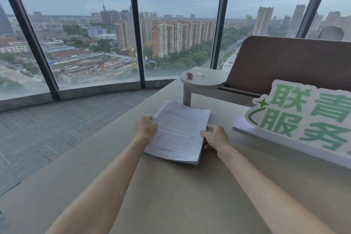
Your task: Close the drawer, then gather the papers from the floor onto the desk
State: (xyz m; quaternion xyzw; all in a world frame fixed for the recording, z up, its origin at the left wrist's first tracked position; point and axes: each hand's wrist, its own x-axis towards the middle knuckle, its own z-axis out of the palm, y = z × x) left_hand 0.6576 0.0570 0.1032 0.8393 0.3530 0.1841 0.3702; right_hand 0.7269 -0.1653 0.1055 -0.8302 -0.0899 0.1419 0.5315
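A stack of white printed papers lies on the beige desk, a little past its middle. My left hand grips the stack's left edge. On the right edge, my right hand holds the stack with the thumb on top and fingers underneath. The far corner of the top sheet curls up slightly. No drawer shows in this view, and the grey carpet to the left carries no paper that I can see.
A white and green sign with large characters stands on the desk at the right. Behind the papers a small raised round shelf holds a small object. A brown padded divider rises at the back right. Tall windows curve around the floor.
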